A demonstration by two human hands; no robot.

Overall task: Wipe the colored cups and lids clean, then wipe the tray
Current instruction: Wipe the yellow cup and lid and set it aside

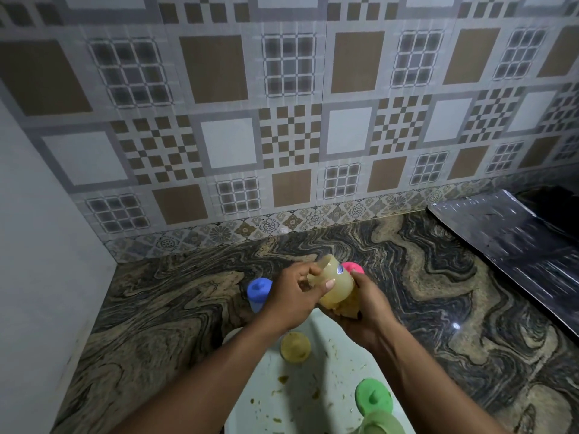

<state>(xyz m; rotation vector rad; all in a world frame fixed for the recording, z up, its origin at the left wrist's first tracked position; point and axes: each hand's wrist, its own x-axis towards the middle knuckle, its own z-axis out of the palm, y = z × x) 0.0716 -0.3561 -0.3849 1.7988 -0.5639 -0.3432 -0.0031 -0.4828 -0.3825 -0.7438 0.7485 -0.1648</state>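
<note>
Curled near its mouth, the left hand (291,296) gripped the yellow cup (335,280); the right hand (366,308) clasped its base, seemingly through a cloth (344,309). Held above the tray (329,371), the cup's axis ran 5 to 11 o'clock, mouth at 11. The yellow lid (295,346) lay at 6, nearer the left hand.

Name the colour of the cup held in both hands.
The cup is pale, translucent yellow; the head view shows it.

The cup (332,288) in my fingers (304,272) is pale yellow, with a blue lid (259,289) at nine o'clock, a pink lid (353,267) at one, a green lid (372,399) and a yellow lid (295,346) on the stained white tray (316,411), and the bench (156,308) swirled black and tan.
</note>
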